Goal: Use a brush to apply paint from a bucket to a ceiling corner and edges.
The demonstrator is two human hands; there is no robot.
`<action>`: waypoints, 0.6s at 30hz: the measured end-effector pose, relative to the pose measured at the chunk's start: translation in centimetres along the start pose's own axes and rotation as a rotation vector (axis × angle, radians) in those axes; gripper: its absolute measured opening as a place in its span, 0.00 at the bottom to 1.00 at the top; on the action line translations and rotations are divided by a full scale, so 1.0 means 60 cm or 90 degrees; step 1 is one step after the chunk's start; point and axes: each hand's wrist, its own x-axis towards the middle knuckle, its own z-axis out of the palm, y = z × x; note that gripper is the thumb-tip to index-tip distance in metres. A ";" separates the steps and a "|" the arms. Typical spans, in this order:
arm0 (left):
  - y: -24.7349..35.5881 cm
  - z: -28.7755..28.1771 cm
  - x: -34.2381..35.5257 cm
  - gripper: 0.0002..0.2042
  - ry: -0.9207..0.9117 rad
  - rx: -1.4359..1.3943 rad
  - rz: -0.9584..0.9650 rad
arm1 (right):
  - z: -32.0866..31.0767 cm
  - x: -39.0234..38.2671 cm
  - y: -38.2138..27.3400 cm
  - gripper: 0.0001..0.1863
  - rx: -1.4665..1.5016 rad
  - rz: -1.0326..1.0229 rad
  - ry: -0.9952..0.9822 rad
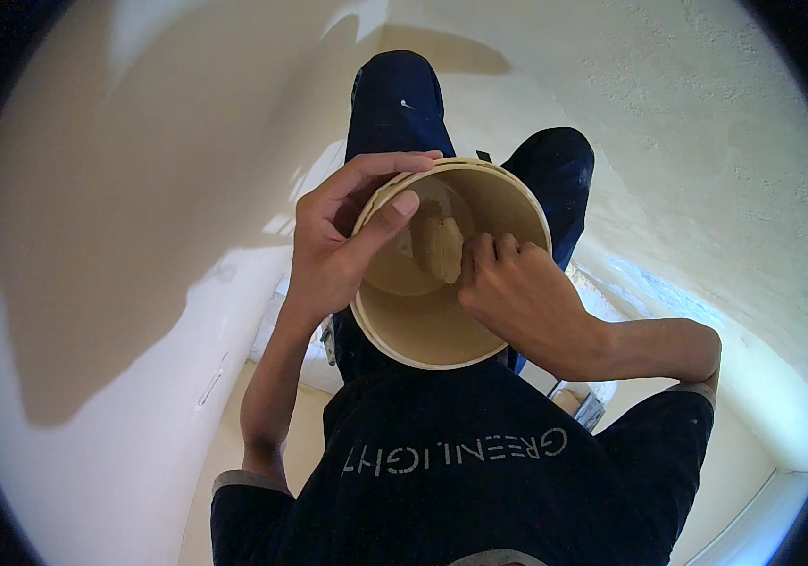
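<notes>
The right hand (517, 292) sits nearest the camera, entering from 4 o'clock with its knuckles over the near rim of the bucket (432, 349). Its fingers are curled together and clamped on a tool whose handle is hidden; only the paste-coated blade (441, 247) shows, and whether it is a scraper or a brush cannot be told. The blade lies at 11 o'clock from the knuckles, its long axis running from 6 to 12 o'clock, down into the bucket.

The left hand (338, 241) grips the bucket's rim at 9 o'clock: thumb inside, fingers wrapped outside. The bucket is held at chest height, its mouth tilted toward the person.

Beyond it, dark trouser legs (394, 104) stand between cream walls (706, 123).
</notes>
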 end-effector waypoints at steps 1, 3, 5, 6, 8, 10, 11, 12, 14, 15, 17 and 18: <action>-0.002 0.000 0.000 0.12 -0.002 -0.003 0.001 | 0.000 0.004 -0.001 0.13 -0.005 -0.007 -0.011; -0.005 -0.001 -0.001 0.12 -0.002 -0.005 0.003 | 0.000 0.012 -0.004 0.12 -0.006 -0.012 -0.017; -0.006 -0.005 -0.002 0.12 -0.015 0.002 -0.017 | 0.001 0.020 -0.009 0.12 -0.007 -0.013 -0.024; -0.006 -0.007 -0.002 0.12 -0.016 -0.003 -0.015 | 0.002 0.024 -0.011 0.11 -0.008 -0.012 -0.006; -0.008 -0.009 -0.002 0.12 -0.017 0.003 -0.009 | 0.004 0.028 -0.015 0.11 -0.010 -0.009 0.010; -0.008 -0.012 -0.002 0.12 -0.017 -0.003 -0.001 | 0.006 0.031 -0.018 0.11 -0.012 0.002 -0.006; -0.009 -0.012 -0.002 0.12 -0.016 0.002 -0.004 | 0.007 0.031 -0.019 0.11 -0.008 0.002 0.000; -0.009 -0.012 -0.002 0.12 -0.017 -0.003 0.000 | 0.008 0.031 -0.020 0.11 -0.004 0.003 -0.003; -0.009 -0.012 -0.003 0.12 -0.018 -0.002 -0.014 | 0.010 0.031 -0.020 0.11 0.000 0.004 -0.008; -0.010 -0.011 -0.004 0.12 -0.020 -0.009 -0.015 | 0.010 0.031 -0.021 0.11 -0.006 0.001 -0.022; -0.010 -0.010 -0.004 0.12 -0.013 -0.012 -0.013 | 0.010 0.032 -0.021 0.11 -0.013 -0.003 -0.036; -0.009 -0.010 -0.004 0.12 -0.012 -0.018 -0.007 | 0.009 0.031 -0.021 0.11 -0.010 0.001 -0.030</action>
